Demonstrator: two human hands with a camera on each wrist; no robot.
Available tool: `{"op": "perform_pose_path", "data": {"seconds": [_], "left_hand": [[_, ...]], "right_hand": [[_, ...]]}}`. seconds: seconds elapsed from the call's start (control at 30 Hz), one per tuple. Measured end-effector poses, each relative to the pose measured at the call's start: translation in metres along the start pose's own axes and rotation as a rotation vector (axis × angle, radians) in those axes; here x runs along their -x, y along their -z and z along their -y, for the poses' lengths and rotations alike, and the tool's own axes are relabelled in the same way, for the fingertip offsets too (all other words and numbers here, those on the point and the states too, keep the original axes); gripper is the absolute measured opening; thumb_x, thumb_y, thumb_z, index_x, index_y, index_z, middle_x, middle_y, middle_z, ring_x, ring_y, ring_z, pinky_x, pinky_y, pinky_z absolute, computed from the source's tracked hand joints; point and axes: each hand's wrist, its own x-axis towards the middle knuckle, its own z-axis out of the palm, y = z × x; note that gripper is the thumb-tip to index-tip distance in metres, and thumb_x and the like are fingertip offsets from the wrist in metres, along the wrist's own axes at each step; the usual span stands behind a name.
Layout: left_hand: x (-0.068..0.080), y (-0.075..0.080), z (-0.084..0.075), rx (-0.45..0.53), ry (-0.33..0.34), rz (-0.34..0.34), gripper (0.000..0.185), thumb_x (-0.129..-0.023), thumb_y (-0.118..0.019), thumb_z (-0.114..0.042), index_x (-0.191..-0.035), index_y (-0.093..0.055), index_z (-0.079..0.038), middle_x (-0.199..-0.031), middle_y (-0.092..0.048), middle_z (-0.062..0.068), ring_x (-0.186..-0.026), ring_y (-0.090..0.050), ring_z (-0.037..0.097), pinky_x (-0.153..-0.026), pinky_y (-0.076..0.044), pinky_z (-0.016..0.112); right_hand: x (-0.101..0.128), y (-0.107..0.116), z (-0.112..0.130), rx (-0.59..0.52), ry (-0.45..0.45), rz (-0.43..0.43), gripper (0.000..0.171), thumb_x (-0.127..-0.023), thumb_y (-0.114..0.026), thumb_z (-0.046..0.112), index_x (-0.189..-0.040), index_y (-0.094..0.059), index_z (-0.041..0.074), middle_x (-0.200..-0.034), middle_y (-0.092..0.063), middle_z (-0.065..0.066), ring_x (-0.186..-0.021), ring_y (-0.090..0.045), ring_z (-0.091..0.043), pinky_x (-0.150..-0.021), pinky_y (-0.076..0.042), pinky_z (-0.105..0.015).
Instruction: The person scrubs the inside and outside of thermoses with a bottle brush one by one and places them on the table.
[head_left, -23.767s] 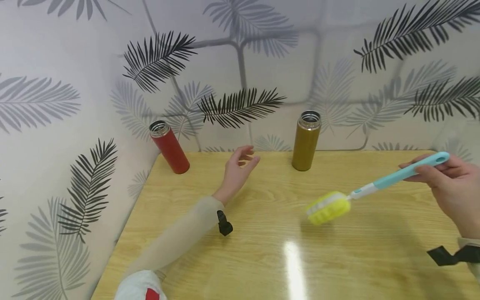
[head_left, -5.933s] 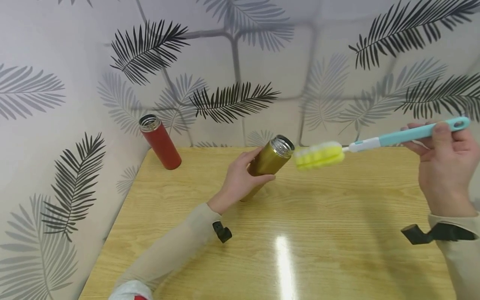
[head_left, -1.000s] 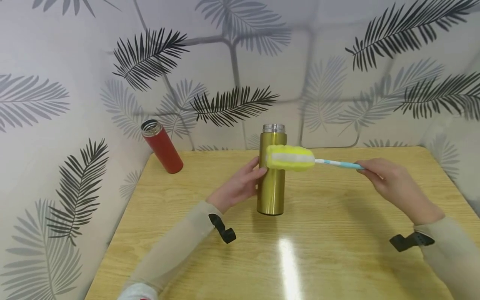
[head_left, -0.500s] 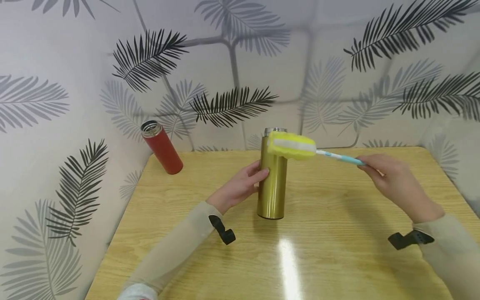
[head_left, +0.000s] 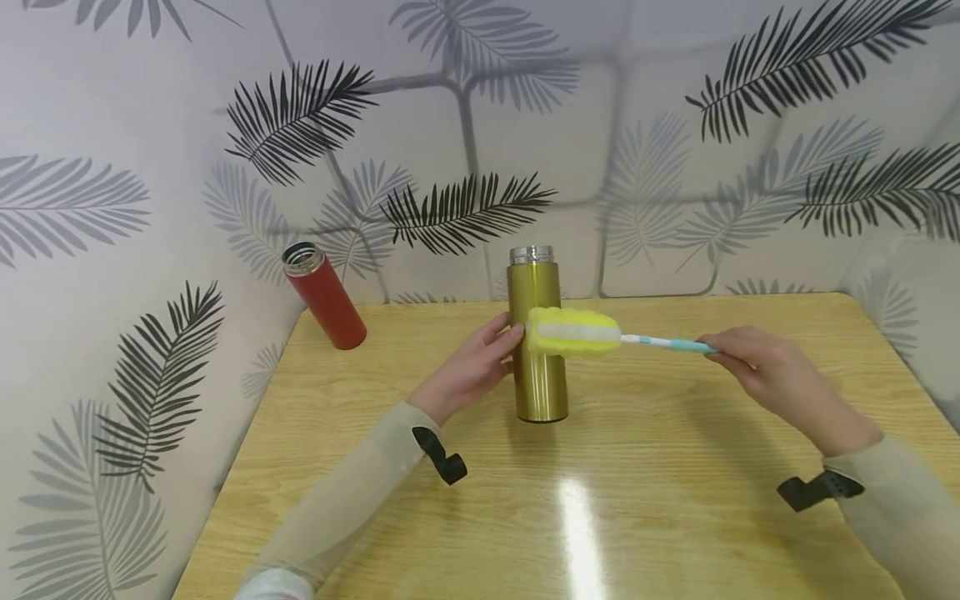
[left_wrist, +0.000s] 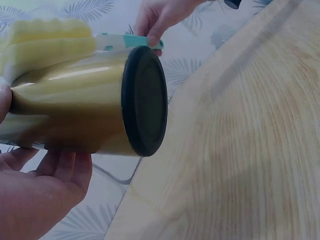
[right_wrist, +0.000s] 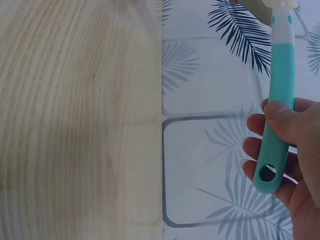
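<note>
My left hand [head_left: 472,367] grips a gold thermos flask [head_left: 542,387] by its side, thumb in front. The flask is upright, its bare steel neck on top without a lid. In the left wrist view its black base [left_wrist: 145,102] hangs clear of the table. My right hand [head_left: 780,375] holds a bottle brush [head_left: 577,332] by its teal handle [right_wrist: 282,75], fingers wrapped round it and thumb on top. The brush's yellow and white sponge head lies sideways across the flask's outer wall, covering part of it, close to my left thumb.
A red thermos flask [head_left: 330,300], also lidless, stands at the table's back left corner. The pale wood table [head_left: 660,500] meets a wall [head_left: 675,167] with a leaf pattern behind and at the left.
Over the last second the sponge head rose toward the flask's neck, then came back down its side. The gold flask shifted slightly left and up. Much earlier it stood farther back, my left hand empty.
</note>
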Motion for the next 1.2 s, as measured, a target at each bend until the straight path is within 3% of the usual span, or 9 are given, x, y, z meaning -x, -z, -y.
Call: {"op": "perform_pose_path", "data": {"seconds": [0.17, 0.27, 0.5, 0.67, 0.77, 0.93, 1.03, 1.2], "left_hand": [[-0.001, 0.006, -0.004, 0.039, -0.023, -0.028, 0.049, -0.114, -0.038, -0.019, -0.160, -0.031, -0.003, -0.141, -0.054, 0.010, -0.134, -0.049, 0.022, -0.118, -0.035, 0.049], [-0.001, 0.008, -0.007, 0.065, -0.037, -0.051, 0.050, -0.114, -0.039, -0.019, -0.161, -0.030, -0.006, -0.146, -0.051, 0.014, -0.135, -0.048, 0.024, -0.118, -0.035, 0.048], [-0.002, 0.011, -0.012, 0.128, -0.078, -0.122, 0.043, -0.113, -0.042, -0.023, -0.154, -0.035, -0.012, -0.132, -0.057, 0.010, -0.120, -0.057, 0.020, -0.104, -0.046, 0.037], [-0.002, 0.013, -0.011, 0.175, -0.087, -0.106, 0.041, -0.113, -0.041, -0.023, -0.152, -0.036, -0.012, -0.129, -0.058, 0.009, -0.116, -0.059, 0.021, -0.101, -0.047, 0.035], [-0.002, 0.014, -0.009, 0.180, -0.080, -0.060, 0.066, -0.107, -0.056, -0.037, -0.160, -0.028, -0.009, -0.140, -0.052, 0.016, -0.122, -0.055, 0.022, -0.106, -0.044, 0.036], [-0.002, 0.012, -0.004, 0.142, -0.048, -0.015, 0.120, -0.077, -0.078, -0.063, -0.165, -0.021, -0.005, -0.153, -0.044, 0.022, -0.127, -0.052, 0.022, -0.113, -0.039, 0.041], [-0.001, 0.009, -0.003, 0.140, -0.040, 0.002, 0.112, -0.078, -0.079, -0.063, -0.163, -0.028, -0.010, -0.141, -0.054, 0.012, -0.121, -0.056, 0.020, -0.107, -0.045, 0.040], [0.001, 0.006, 0.001, 0.180, -0.057, 0.044, 0.076, -0.084, -0.077, -0.056, -0.144, -0.044, -0.022, -0.122, -0.063, 0.002, -0.110, -0.061, 0.018, -0.094, -0.051, 0.035]], "right_hand": [[0.003, -0.002, 0.002, -0.028, 0.013, 0.054, 0.048, -0.102, -0.050, 0.042, -0.114, -0.077, 0.004, -0.101, -0.075, -0.002, -0.087, -0.068, -0.019, -0.079, -0.050, -0.014], [0.005, -0.004, 0.003, -0.030, 0.025, 0.071, 0.050, -0.103, -0.048, 0.042, -0.113, -0.077, 0.003, -0.102, -0.075, -0.003, -0.088, -0.069, -0.021, -0.083, -0.050, -0.013], [0.004, -0.005, 0.004, -0.030, 0.083, 0.084, 0.063, -0.107, -0.034, 0.049, -0.109, -0.078, 0.003, -0.099, -0.074, -0.002, -0.085, -0.069, -0.021, -0.079, -0.051, -0.013], [0.003, -0.005, 0.004, -0.040, 0.074, 0.082, 0.062, -0.106, -0.035, 0.049, -0.109, -0.078, 0.004, -0.098, -0.074, -0.001, -0.084, -0.068, -0.019, -0.077, -0.050, -0.012], [0.001, -0.003, 0.003, -0.037, 0.046, 0.065, 0.061, -0.105, -0.037, 0.050, -0.110, -0.078, 0.005, -0.097, -0.074, -0.001, -0.083, -0.068, -0.018, -0.076, -0.050, -0.014], [-0.004, 0.000, 0.002, -0.015, 0.013, 0.005, 0.061, -0.104, -0.040, 0.053, -0.109, -0.078, 0.006, -0.095, -0.076, -0.003, -0.083, -0.068, -0.015, -0.076, -0.049, -0.013], [-0.007, 0.002, 0.000, 0.003, 0.002, -0.040, 0.061, -0.105, -0.042, 0.054, -0.108, -0.079, 0.006, -0.094, -0.077, -0.004, -0.085, -0.068, -0.012, -0.081, -0.047, -0.008], [-0.009, 0.006, -0.001, 0.026, -0.035, -0.080, 0.064, -0.104, -0.042, 0.055, -0.109, -0.079, 0.004, -0.096, -0.078, -0.008, -0.088, -0.067, -0.010, -0.085, -0.043, -0.005]]}}
